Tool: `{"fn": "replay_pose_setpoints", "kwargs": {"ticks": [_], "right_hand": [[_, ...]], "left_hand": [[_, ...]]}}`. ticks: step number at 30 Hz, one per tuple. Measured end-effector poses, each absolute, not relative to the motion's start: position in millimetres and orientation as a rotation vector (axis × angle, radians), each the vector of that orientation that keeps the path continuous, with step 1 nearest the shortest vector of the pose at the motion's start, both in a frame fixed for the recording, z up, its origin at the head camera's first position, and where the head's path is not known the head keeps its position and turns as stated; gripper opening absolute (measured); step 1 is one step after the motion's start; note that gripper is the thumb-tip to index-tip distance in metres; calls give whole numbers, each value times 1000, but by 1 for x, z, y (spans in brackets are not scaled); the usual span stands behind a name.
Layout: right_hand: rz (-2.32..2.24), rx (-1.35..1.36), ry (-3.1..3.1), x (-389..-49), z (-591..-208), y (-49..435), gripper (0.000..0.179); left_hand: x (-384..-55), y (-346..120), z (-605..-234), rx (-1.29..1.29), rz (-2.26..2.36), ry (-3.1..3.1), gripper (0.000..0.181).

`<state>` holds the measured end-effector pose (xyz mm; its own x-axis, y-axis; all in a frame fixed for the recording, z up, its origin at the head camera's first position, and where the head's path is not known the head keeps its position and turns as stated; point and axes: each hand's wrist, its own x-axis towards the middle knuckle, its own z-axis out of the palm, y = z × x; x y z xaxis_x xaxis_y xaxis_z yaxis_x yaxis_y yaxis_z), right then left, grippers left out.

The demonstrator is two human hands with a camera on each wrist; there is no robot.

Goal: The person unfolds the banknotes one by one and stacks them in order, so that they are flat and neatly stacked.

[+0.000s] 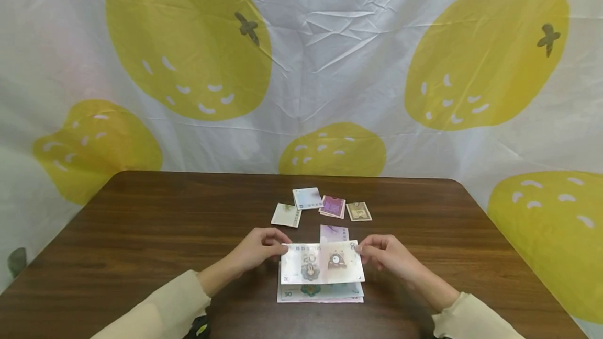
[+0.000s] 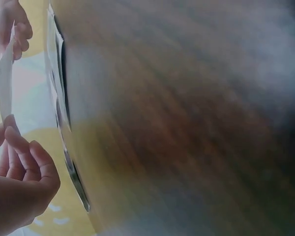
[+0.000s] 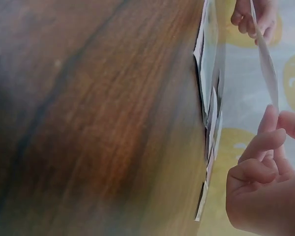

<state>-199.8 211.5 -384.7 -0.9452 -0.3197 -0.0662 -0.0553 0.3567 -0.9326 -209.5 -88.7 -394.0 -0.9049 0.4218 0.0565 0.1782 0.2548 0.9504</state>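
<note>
A 20 banknote [image 1: 322,271] is stretched flat between my two hands, lifted above the table. The left hand [image 1: 256,250] pinches its left edge near the upper corner between thumb and fingers. At the upper right corner, the right hand [image 1: 387,255] pinches it the same way. Beneath it lies a greenish 50 banknote [image 1: 336,291], resting on a pinkish note [image 1: 320,301] whose lower edge shows. A purple note [image 1: 334,233] pokes out behind, partly covered. In the left wrist view the held note [image 2: 6,83] appears edge-on, apart from the notes on the table.
Behind the hands lie small folded notes: a whitish-green one [image 1: 285,216], a pale blue one [image 1: 307,198], a magenta pile [image 1: 333,206] and a brownish one [image 1: 359,212]. All rest on the dark wooden table [image 1: 165,224]. A lemon-printed cloth [image 1: 339,67] hangs beyond its far edge.
</note>
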Motion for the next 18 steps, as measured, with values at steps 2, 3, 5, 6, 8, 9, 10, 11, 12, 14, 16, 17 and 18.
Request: {"fn": "replay_pose_setpoints", "kwargs": {"ticks": [2, 3, 5, 6, 8, 9, 10, 11, 12, 14, 16, 17, 18], "right_hand": [[-1605, -363, 2374, -199, -386, 212, 21], [-1595, -388, 2369, -199, -386, 212, 21], [-1573, -420, 2363, -199, -388, 212, 20], [-1558, -433, 2365, -200, -389, 212, 20], [-1528, -460, 2370, -200, -391, 212, 19], [-1508, -472, 2378, -201, -392, 212, 18], [-1492, -480, 2384, -201, -394, 212, 18], [-1479, -487, 2385, -202, -395, 212, 17], [-1464, -495, 2388, -202, -396, 212, 17], [-1446, -505, 2389, -202, -397, 212, 17], [-1433, -511, 2389, -201, -397, 212, 17], [-1427, -513, 2389, -201, -397, 211, 17], [-1422, -515, 2391, -201, -397, 211, 17]], "left_hand": [[-209, -89, -396, 575, 1695, 2305, 16], [-209, -89, -396, 586, 1687, 2305, 16], [-209, -89, -397, 609, 1665, 2314, 15], [-208, -89, -397, 619, 1652, 2321, 15], [-208, -88, -399, 638, 1623, 2346, 14], [-208, -88, -399, 648, 1607, 2361, 13], [-208, -88, -399, 653, 1589, 2377, 12], [-208, -87, -400, 656, 1572, 2392, 11], [-208, -87, -400, 662, 1559, 2402, 11], [-208, -86, -400, 671, 1534, 2423, 9], [-207, -86, -400, 676, 1510, 2438, 9], [-207, -86, -400, 678, 1500, 2443, 9], [-207, -85, -400, 679, 1494, 2445, 8]]}}
